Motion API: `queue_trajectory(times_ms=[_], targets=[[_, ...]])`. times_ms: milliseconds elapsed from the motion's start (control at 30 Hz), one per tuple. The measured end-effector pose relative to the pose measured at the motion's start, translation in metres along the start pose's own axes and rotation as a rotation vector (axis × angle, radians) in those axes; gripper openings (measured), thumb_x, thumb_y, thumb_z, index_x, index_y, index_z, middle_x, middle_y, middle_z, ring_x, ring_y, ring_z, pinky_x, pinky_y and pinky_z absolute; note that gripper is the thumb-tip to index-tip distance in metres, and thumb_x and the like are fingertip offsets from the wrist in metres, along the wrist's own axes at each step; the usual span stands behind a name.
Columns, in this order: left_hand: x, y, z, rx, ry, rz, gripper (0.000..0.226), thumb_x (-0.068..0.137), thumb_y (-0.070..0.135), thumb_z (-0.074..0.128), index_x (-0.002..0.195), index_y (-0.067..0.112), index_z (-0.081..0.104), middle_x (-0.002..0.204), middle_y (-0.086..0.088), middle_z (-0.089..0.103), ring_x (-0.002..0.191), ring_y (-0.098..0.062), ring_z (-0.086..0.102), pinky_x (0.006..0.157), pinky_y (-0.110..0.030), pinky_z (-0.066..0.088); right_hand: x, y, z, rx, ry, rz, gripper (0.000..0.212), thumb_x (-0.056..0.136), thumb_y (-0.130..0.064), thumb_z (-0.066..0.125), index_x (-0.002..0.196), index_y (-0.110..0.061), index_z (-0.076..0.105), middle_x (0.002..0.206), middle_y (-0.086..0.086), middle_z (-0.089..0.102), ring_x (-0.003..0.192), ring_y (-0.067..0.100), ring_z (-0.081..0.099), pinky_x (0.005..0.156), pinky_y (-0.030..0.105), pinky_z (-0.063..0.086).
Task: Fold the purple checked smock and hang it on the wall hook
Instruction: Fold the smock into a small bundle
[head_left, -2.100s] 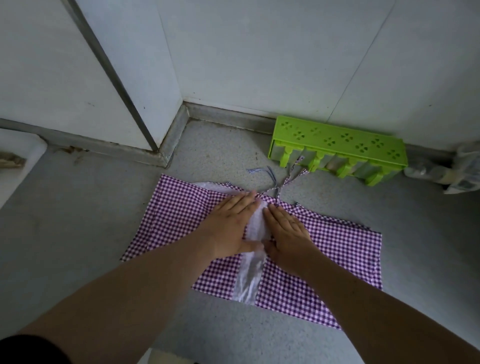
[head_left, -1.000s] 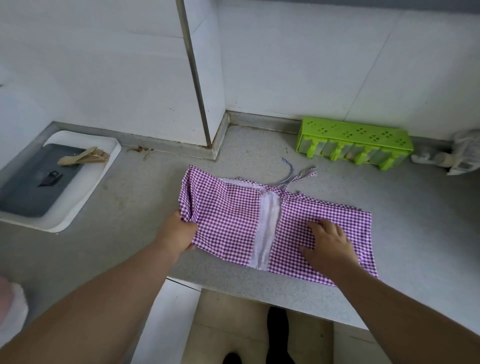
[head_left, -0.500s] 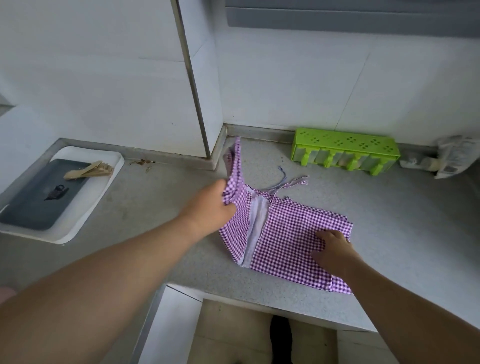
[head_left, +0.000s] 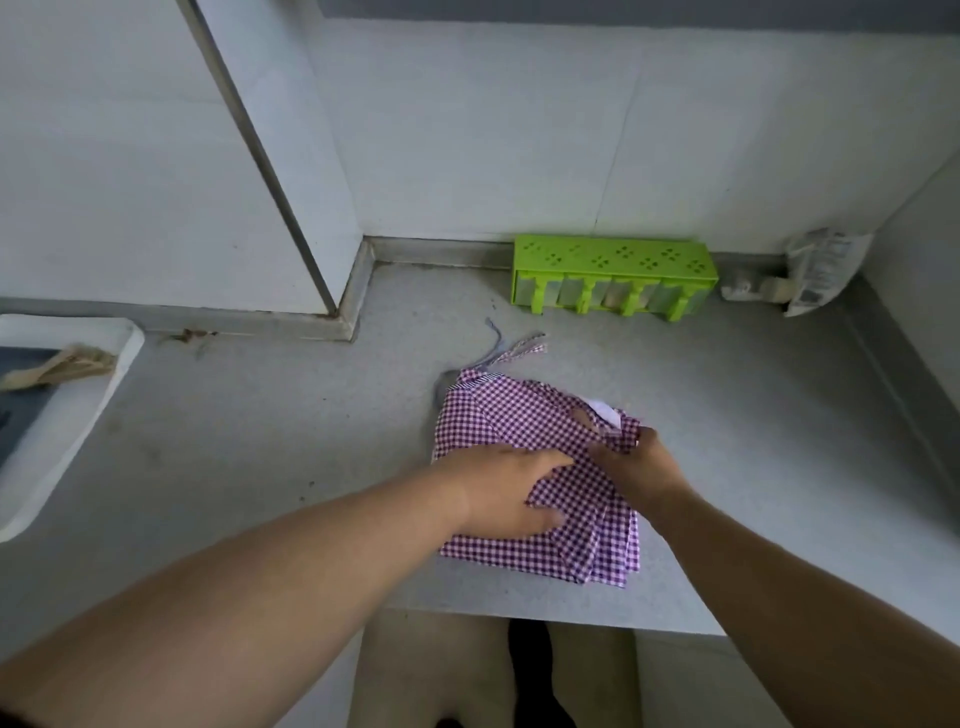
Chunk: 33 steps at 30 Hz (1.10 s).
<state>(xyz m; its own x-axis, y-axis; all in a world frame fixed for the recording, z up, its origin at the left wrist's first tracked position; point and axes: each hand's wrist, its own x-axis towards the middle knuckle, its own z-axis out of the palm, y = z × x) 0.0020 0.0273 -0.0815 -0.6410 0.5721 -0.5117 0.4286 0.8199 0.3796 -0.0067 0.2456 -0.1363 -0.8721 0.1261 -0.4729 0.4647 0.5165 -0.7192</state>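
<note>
Lying folded into a narrow stack near the front edge of the grey countertop (head_left: 260, 441), the purple checked smock (head_left: 498, 415), with layered edges fanning out at its near right corner and a white lining peeking out at the far right. Trailing from its far end toward the wall, thin ties (head_left: 511, 351), loose on the counter.

Pressing down on the near half of the smock, the left hand (head_left: 506, 491), fingers fairly straight and spread across the cloth, thumb tucked against the fabric at the near side, nothing visibly curled round it. Pinching the right edge of the folded stack, the right hand (head_left: 641, 467), fingers bent and gathered round a bunched bit of cloth near the white lining. Crossing in from the near left and near right, both bare forearms.

Standing against the far wall, well apart from the smock, a green perforated rack (head_left: 613, 260). Lying just right of it in the far corner, a crumpled plastic packet (head_left: 821, 270). Sitting at the left edge, a white tray (head_left: 78, 405) with a bundle of pale wooden pegs (head_left: 62, 366) resting on it. Showing below the counter edge, tiled floor and something dark, too unclear to name.
</note>
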Motion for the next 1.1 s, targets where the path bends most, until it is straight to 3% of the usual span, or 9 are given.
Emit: queue_trajectory(times_ms=[67,133,300,400,567,667,833,1000,1100], targets=[[0.012,-0.014,0.003,0.058,0.044,-0.054,0.068,0.1,0.063,0.052,0.16,0.038,0.031,0.167,0.003,0.036,0.151,-0.024,0.038,0.122,-0.048,0.035,0.005,0.008,-0.004,-0.109,0.005,-0.031,0.044,0.096,-0.024,0.056,0.14,-0.024,0.057,0.13,0.004,0.067,0.119,0.026,0.065,0.102,0.045,0.055],[0.02,-0.03,0.008,0.121,0.035,-0.122,0.068,0.099,0.062,0.053,0.16,0.035,0.035,0.171,0.002,0.026,0.154,-0.025,0.03,0.125,-0.048,0.03,0.01,0.015,-0.006,-0.105,0.041,0.027,0.048,0.096,-0.023,0.054,0.144,-0.021,0.048,0.134,0.008,0.064,0.121,0.03,0.064,0.102,0.048,0.055],[0.037,-0.058,0.026,0.195,-0.099,-0.258,0.095,0.094,0.067,0.06,0.166,0.04,0.005,0.174,0.001,-0.023,0.162,-0.029,-0.009,0.129,-0.054,0.011,0.013,0.027,0.001,-0.269,0.198,0.163,0.057,0.099,-0.022,0.044,0.152,-0.021,0.025,0.146,0.017,0.05,0.13,0.038,0.053,0.108,0.05,0.047],[0.047,-0.063,0.034,0.205,-0.071,-0.269,0.108,0.089,0.075,0.06,0.165,0.041,-0.009,0.173,-0.004,-0.026,0.162,-0.032,-0.013,0.129,-0.054,0.008,-0.003,0.015,0.008,-0.531,0.303,-0.106,0.066,0.095,-0.013,0.041,0.157,-0.029,0.024,0.158,0.009,0.033,0.147,0.03,0.031,0.125,0.048,0.022],[0.071,-0.059,0.061,0.296,-0.108,-0.318,0.133,0.077,0.086,0.061,0.166,0.027,-0.019,0.168,-0.018,-0.035,0.158,-0.042,-0.021,0.13,-0.059,0.009,-0.004,0.013,0.051,-0.783,-0.131,-0.579,0.061,0.103,-0.045,0.039,0.16,-0.04,0.018,0.171,-0.003,0.014,0.158,0.023,0.007,0.128,0.047,0.003],[0.074,-0.06,0.071,0.327,-0.073,-0.326,0.14,0.074,0.091,0.058,0.162,0.024,-0.028,0.164,-0.022,-0.04,0.156,-0.045,-0.026,0.13,-0.059,0.006,0.008,0.031,0.068,-0.877,-0.223,-0.543,0.073,0.101,-0.063,0.027,0.164,-0.038,0.0,0.173,-0.002,-0.006,0.159,0.018,-0.009,0.129,0.048,0.001],[0.072,-0.063,0.076,0.278,-0.084,-0.321,0.139,0.073,0.094,0.054,0.156,0.031,-0.037,0.161,-0.014,-0.048,0.154,-0.039,-0.034,0.127,-0.058,-0.007,0.041,0.057,0.04,-0.918,-0.074,-0.348,0.089,0.092,-0.079,0.009,0.163,-0.03,-0.015,0.173,-0.002,-0.012,0.159,0.02,-0.006,0.129,0.044,-0.001],[0.071,-0.073,0.079,0.224,-0.104,-0.312,0.135,0.07,0.1,0.046,0.151,0.037,-0.043,0.155,-0.008,-0.056,0.151,-0.034,-0.042,0.123,-0.053,-0.019,0.055,0.053,0.018,-0.933,-0.127,-0.314,0.08,0.099,-0.071,0.01,0.162,-0.029,-0.016,0.172,-0.003,-0.012,0.159,0.017,-0.007,0.126,0.039,-0.006],[0.072,-0.076,0.079,0.218,-0.107,-0.299,0.136,0.067,0.103,0.043,0.151,0.039,-0.042,0.156,-0.008,-0.055,0.151,-0.033,-0.041,0.125,-0.054,-0.019,0.054,0.046,0.015,-0.839,-0.075,-0.316,0.075,0.102,-0.063,0.031,0.165,-0.031,0.006,0.173,-0.005,0.004,0.159,0.018,0.004,0.128,0.042,0.003]])
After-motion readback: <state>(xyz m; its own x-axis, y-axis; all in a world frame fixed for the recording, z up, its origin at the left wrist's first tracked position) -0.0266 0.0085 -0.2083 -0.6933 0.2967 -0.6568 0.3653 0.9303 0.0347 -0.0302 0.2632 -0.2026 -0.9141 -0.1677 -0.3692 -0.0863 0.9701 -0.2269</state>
